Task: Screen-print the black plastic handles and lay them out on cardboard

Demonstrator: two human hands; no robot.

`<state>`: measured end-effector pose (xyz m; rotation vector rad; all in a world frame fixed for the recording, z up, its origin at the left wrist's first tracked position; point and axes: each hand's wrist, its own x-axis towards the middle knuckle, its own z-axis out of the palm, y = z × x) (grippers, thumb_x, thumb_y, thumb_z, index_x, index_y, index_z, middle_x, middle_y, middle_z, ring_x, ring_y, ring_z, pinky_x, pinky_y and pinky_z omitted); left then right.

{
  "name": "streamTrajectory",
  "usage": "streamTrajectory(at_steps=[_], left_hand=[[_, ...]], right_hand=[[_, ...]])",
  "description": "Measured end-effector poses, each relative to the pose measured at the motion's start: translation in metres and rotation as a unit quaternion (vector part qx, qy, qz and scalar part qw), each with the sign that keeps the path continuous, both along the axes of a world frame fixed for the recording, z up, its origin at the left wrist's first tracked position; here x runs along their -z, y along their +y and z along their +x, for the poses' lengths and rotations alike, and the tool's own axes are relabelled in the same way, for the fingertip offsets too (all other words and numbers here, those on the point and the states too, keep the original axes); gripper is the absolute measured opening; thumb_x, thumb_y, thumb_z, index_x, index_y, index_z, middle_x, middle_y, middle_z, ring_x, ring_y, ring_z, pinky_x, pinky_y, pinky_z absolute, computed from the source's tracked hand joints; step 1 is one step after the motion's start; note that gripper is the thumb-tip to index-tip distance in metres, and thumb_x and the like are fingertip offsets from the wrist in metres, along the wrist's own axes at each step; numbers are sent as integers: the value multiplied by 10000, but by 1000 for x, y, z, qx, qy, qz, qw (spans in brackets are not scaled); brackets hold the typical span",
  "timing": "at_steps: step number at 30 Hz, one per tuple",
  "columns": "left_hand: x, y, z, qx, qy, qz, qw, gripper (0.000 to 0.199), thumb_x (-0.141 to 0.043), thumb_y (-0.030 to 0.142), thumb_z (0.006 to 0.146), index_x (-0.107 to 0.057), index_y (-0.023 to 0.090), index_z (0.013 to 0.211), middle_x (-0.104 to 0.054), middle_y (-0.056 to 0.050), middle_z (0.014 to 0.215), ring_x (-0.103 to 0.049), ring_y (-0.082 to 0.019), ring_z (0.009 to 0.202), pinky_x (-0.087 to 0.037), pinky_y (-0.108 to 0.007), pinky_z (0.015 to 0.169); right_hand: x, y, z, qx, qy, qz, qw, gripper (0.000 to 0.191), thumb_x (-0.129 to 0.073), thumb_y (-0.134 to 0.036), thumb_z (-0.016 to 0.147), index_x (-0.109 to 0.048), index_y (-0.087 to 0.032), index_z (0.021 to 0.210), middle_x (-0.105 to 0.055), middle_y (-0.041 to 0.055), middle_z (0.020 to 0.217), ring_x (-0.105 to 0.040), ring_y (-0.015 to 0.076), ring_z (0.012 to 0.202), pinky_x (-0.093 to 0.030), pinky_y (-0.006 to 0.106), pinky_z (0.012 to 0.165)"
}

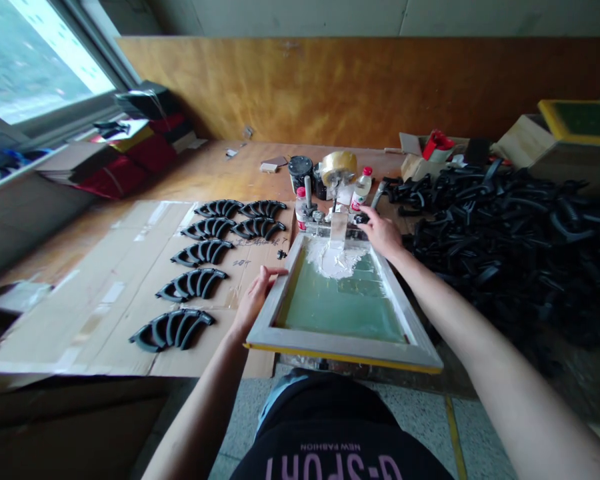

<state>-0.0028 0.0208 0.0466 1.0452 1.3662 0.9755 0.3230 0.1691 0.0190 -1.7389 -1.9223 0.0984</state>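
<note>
In front of me a screen printing frame with a green mesh is tilted, its near edge raised toward me. White paste-like ink lies at the mesh's far end, with a flat squeegee-like blade standing in it. My left hand grips the frame's left side, some fingers hidden beneath it. At the far right corner, my right hand has its fingertips closed on a black knob of the metal clamp behind the frame.
Fanned rows of curved black parts lie on cardboard at left. A large heap of black plastic parts fills the right. Behind the clamp stand red-capped bottles, a dark tub and a tape roll.
</note>
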Motion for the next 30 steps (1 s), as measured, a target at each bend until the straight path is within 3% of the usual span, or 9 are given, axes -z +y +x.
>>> streamTrajectory(at_steps=[4, 9, 12, 16, 21, 23, 25, 27, 30], left_hand=[[-29, 32, 18, -38, -113, 130, 984, 603, -439, 719, 823, -636, 179, 1004, -688, -57, 925, -641, -161, 760, -511, -259, 653], [-40, 51, 42, -84, -154, 141, 974, 541, -435, 643, 866, -588, 174, 1090, -683, -64, 905, -654, -167, 808, -529, -254, 635], [-9, 30, 58, -106, -174, 56, 977, 559, -473, 631, 862, -526, 190, 1202, -695, -77, 957, -662, -155, 755, -523, -239, 583], [53, -18, 81, 13, -192, -188, 963, 603, -528, 640, 833, -535, 171, 1212, -701, -145, 1063, -704, -228, 801, -546, -299, 554], [94, -40, 48, -15, -129, -219, 967, 518, -530, 636, 816, -617, 128, 862, -705, -116, 768, -664, -182, 599, -481, -245, 471], [103, -31, 6, -32, -35, -199, 979, 548, -490, 655, 812, -614, 124, 752, -688, -112, 684, -589, -149, 493, -424, -231, 427], [113, -20, -40, -64, 65, -211, 973, 573, -411, 645, 831, -570, 140, 611, -620, -93, 539, -480, -120, 402, -351, -223, 393], [126, -11, -75, -84, 159, -211, 961, 548, -365, 600, 838, -518, 170, 534, -529, -64, 429, -402, -116, 356, -308, -228, 384], [141, -4, -97, -47, 258, -181, 948, 497, -358, 566, 815, -469, 210, 486, -468, -66, 370, -382, -156, 324, -282, -265, 366]], right_hand=[[32, -25, 37, 69, 46, -62, 995, 209, -508, -277, 891, -642, -175, 1016, -682, 57, 812, -594, 197, 714, -470, 330, 719], [78, -72, 7, -90, 20, -100, 991, 331, -722, -342, 771, -626, -200, 1055, -671, 36, 906, -594, 191, 848, -472, 329, 791], [82, -92, -21, -163, -37, -84, 982, 265, -748, -272, 768, -649, -220, 1008, -655, 48, 973, -565, 212, 963, -445, 350, 860], [69, -130, -62, -167, -35, -28, 985, 81, -659, -277, 861, -662, -208, 903, -630, 63, 902, -545, 222, 954, -435, 351, 869], [63, -163, -74, -311, -47, -6, 949, 184, -503, -264, 955, -677, -248, 1013, -651, 34, 874, -554, 188, 887, -446, 315, 811], [65, -151, -36, -221, -49, -13, 974, 214, -480, -215, 950, -689, -233, 990, -661, 50, 876, -552, 197, 893, -450, 326, 824], [69, -131, 18, -42, -77, -19, 996, 213, -487, -164, 912, -695, -184, 953, -654, 114, 922, -535, 243, 954, -442, 386, 869], [76, -112, 72, 113, -102, -51, 987, 199, -542, -149, 850, -687, -139, 985, -619, 181, 1032, -490, 309, 1075, -428, 458, 896], [90, -98, 120, 183, -111, -135, 967, 218, -618, -153, 774, -696, -135, 976, -584, 198, 1097, -441, 352, 1163, -407, 503, 915]])
